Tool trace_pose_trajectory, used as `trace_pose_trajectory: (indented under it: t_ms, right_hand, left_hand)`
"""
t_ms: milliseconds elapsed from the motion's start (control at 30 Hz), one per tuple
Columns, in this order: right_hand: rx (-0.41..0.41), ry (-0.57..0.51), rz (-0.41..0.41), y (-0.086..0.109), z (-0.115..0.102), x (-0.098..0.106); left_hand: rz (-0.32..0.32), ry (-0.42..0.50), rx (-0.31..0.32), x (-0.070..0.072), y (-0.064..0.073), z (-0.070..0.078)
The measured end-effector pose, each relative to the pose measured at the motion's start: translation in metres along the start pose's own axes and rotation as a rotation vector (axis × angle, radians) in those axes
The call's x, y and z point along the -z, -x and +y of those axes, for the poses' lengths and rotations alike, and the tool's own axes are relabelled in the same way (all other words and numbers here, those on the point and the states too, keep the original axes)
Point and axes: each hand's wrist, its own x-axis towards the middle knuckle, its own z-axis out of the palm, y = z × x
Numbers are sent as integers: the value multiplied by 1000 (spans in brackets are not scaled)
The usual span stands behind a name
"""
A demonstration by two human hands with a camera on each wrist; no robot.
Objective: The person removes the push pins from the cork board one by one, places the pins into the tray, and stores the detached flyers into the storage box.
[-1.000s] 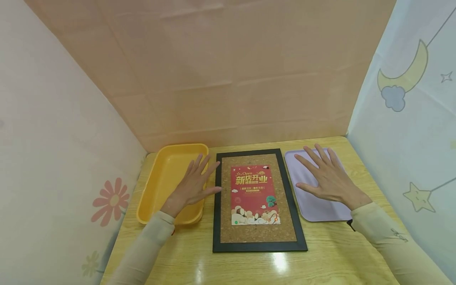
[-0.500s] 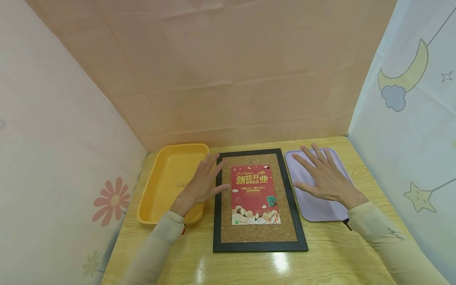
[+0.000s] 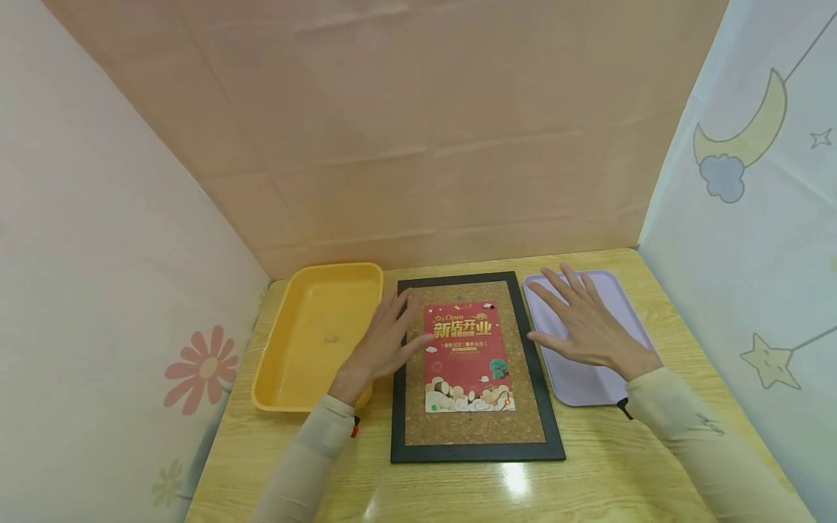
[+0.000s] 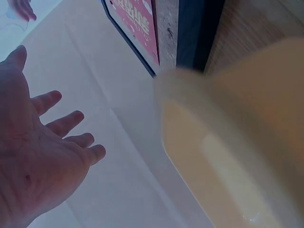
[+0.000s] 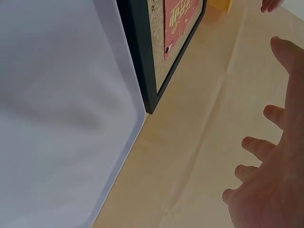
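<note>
A black-framed cork board [image 3: 480,428] lies in the middle of the table, with a red poster [image 3: 461,363] on it, pins at its corners. My left hand [image 3: 379,349] is held above the board's left edge and the yellow tray's right side, fingers spread, holding nothing. Over the left part of the lilac tray [image 3: 588,388] is my right hand [image 3: 585,327], its fingers also spread and nothing in them. Each wrist view shows its hand's bare palm, the left hand [image 4: 42,147] and the right hand [image 5: 270,166], raised apart from the trays and board.
A deep yellow tray [image 3: 301,341] stands left of the board; a small dark mark shows on its bottom. The wooden table [image 3: 458,494] meets a peach cloth backdrop [image 3: 425,145] behind, with patterned white walls on both sides.
My left hand has moved rightward from over the yellow tray to the board's left edge. My right hand has drifted slightly left. Tray, board and poster stay put.
</note>
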Motion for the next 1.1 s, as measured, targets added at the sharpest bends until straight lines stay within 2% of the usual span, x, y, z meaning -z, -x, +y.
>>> trace_pose_trajectory:
  t_ms: [233,467,767,1100]
  right_hand:
    - [-12,-38,7,-10,-4,-8]
    - [-27,-87,-9,-19,-6,-14]
    - [-27,-174,31,-32,-4,-28]
    - [-122,-295,-47,-39,-3,-38]
  left_hand:
    - [-27,20,22,-18,-1,3]
    - [-48,36,-3,-37,-2,4]
    - [-82,3,39,-53,0,0]
    - [-108,-14,64,-63,2,-6]
